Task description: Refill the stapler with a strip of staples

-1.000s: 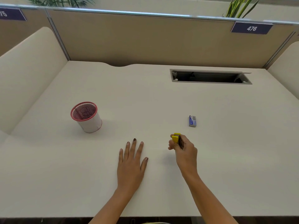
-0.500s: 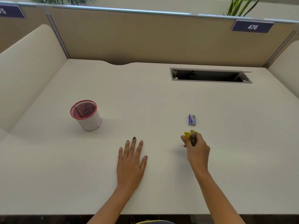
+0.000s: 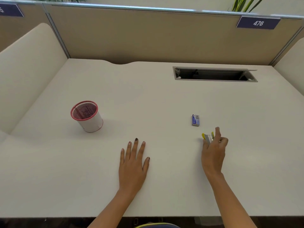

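stapler (image 3: 207,137), yellow with its metal channel showing, is held off the surface (image 3: 164,96) in the right hand (image 3: 213,152): thumb and curled fingers grip it, index finger straight. staple box (image 3: 195,120) lies near, at 11 o'clock from those fingers, long axis 12-to-6. left hand (image 3: 133,163) rests flat, fingers straight, farther off at 9 o'clock.

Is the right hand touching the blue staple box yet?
Apart. The head view shows bare desk between the staple box and the right hand, which holds the stapler.
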### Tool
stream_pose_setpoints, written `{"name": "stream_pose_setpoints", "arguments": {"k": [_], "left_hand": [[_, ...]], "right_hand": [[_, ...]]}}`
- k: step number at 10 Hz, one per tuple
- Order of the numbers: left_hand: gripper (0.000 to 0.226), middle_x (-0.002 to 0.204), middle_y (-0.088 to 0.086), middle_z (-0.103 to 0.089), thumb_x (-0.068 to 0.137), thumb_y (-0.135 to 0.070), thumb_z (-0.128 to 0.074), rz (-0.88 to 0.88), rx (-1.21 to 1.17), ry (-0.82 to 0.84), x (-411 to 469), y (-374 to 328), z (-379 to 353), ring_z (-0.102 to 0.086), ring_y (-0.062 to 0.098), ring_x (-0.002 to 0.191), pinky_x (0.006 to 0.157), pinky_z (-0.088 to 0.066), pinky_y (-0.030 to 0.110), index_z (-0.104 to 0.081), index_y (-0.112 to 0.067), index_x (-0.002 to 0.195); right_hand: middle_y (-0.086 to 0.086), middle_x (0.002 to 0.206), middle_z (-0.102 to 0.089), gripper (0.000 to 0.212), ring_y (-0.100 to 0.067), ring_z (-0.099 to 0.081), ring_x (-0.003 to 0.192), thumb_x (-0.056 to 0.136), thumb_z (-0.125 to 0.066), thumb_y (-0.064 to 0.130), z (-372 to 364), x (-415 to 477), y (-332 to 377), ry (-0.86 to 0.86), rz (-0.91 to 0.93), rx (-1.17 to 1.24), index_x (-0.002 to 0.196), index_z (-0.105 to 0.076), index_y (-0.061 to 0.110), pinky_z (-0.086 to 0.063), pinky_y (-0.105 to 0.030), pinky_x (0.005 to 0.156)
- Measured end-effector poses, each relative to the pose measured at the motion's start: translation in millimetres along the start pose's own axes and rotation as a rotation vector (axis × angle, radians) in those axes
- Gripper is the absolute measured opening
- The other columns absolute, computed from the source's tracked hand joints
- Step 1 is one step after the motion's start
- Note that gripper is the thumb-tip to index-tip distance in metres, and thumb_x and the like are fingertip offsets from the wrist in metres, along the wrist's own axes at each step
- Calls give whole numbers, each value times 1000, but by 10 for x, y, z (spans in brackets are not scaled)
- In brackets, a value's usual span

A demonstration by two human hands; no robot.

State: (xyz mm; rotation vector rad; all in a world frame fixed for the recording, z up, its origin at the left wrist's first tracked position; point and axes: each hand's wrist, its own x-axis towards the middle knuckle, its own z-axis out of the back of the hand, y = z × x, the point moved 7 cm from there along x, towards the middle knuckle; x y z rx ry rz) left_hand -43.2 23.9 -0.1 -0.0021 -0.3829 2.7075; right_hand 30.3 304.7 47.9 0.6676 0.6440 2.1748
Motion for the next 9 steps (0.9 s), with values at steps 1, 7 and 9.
{"name": "stream_pose_setpoints", "arguments": {"k": [1,7,9], "left_hand": [[59,161,-1,-15,95,-47,-18,-2,-10,-3,-3,-14,12,-12,22,148,120,-9,42,-20,-29,151],[60,159,1,-22,98,-37,-38,42,-118,-37,34,14,32,-20,21,147,120,-9,35,-21,-14,151],[65,161,5,-16,99,-41,-30,20,-175,-166,355,-42,308,-14,22,148,121,-8,34,-11,-11,152]], "right_hand": [[-26,108,-48,60,-40,-55,93,92,-60,2,-38,-4,-23,-10,6,-16,145,-33,0,-48,-43,80],[-22,111,-57,40,-41,-53,102,80,-71,6,-75,-63,31,-153,117,-231,118,-58,2,-38,-49,89],[-20,122,-58,43,-39,-53,116,80,-67,0,-251,-69,397,-147,369,-247,122,-56,0,-33,-45,103]]}}
